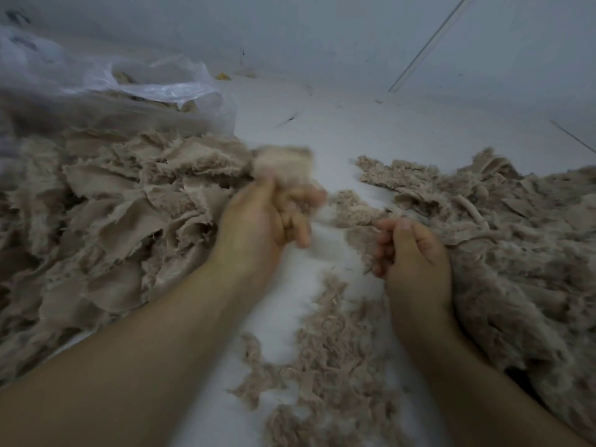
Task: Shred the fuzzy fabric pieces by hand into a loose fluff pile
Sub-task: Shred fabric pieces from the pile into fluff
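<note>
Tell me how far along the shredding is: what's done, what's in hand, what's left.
Done: a large fluff pile lies to the right, with loose shreds on the white surface. In hand: the left hand holds a blurred fabric piece; the right hand is curled, holding nothing visible. Left: a big heap of whole pieces on the left, with more apparently in the plastic bag.

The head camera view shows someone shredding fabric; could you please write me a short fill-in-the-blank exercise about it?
1. The left hand grips a piece of ____.
2. The heap of unshredded fabric pieces lies on the person's ____ side.
3. Behind that heap sits a clear ____ bag.
4. The right hand, fingers curled, rests against the ____ pile.

Missing words: fabric; left; plastic; fluff
</note>
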